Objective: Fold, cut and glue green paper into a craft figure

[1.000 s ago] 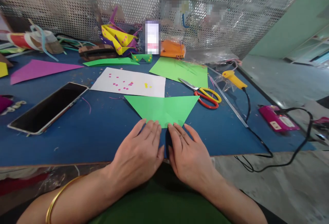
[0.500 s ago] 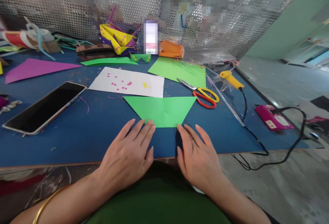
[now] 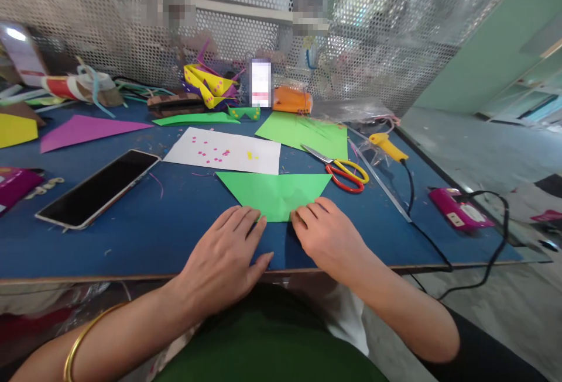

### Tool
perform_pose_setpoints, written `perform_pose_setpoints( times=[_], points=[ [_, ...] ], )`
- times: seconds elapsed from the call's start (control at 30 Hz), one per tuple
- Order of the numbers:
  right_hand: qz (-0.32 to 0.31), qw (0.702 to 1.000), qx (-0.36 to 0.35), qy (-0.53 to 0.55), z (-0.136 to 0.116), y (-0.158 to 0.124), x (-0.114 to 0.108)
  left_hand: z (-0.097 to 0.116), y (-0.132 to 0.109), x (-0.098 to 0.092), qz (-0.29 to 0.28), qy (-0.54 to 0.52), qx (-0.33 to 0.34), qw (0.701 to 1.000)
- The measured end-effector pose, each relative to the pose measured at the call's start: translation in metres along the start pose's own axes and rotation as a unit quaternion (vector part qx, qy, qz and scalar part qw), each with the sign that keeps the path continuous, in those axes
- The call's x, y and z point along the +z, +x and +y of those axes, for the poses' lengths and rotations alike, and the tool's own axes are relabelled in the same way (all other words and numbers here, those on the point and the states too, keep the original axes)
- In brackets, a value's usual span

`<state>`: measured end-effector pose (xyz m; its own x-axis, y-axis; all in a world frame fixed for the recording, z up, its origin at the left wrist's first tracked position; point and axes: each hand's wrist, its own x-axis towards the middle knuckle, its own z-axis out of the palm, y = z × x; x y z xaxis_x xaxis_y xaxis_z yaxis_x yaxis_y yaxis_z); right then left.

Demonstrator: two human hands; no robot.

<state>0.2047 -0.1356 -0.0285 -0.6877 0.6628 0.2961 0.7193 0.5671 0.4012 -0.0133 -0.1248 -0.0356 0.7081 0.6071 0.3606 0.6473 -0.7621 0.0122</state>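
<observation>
A folded sheet of green paper (image 3: pixel 274 192), wide at the far edge and narrower toward me, lies flat on the blue table. My left hand (image 3: pixel 226 247) rests its bent fingers on the paper's near left part, the thumb held apart. At the near right corner my right hand (image 3: pixel 327 236) has its fingers curled together over the paper's edge; its thumb is hidden underneath. Just beyond the paper's right tip lie scissors (image 3: pixel 345 174) with one red and one yellow handle loop. Behind the green paper is a white sheet (image 3: pixel 237 151) bearing small pink and yellow bits.
A dark-screened phone (image 3: pixel 99 189) lies at left, with purple paper (image 3: pixel 88 131) behind it. Light-green paper (image 3: pixel 307 130) lies behind the scissors. At right are a yellow glue gun (image 3: pixel 389 147) and a magenta power strip (image 3: pixel 461 209) with a black cord. A lit phone (image 3: pixel 260 82) stands at the back.
My right hand has curled its fingers, having been stretched out before, and closed over the paper's near right corner. My left fingers have bent slightly. The view has shifted a little.
</observation>
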Motion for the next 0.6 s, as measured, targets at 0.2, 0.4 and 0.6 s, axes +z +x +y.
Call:
perform_pose_setpoints(
  times=[0.2,0.4,0.6],
  points=[
    [0.031,0.997,-0.037,-0.053,0.000,0.007,0.006,-0.014,0.000,-0.008,0.067,-0.174,-0.100,0.977],
    [0.153,0.983,0.036,-0.095,0.014,0.009,-0.003,-0.015,0.015,-0.032,-0.006,-0.433,-0.290,0.853],
    [0.195,0.973,0.037,-0.118,0.041,0.031,-0.004,-0.022,0.056,-0.029,-0.042,-0.722,-0.387,0.572]
  ],
)
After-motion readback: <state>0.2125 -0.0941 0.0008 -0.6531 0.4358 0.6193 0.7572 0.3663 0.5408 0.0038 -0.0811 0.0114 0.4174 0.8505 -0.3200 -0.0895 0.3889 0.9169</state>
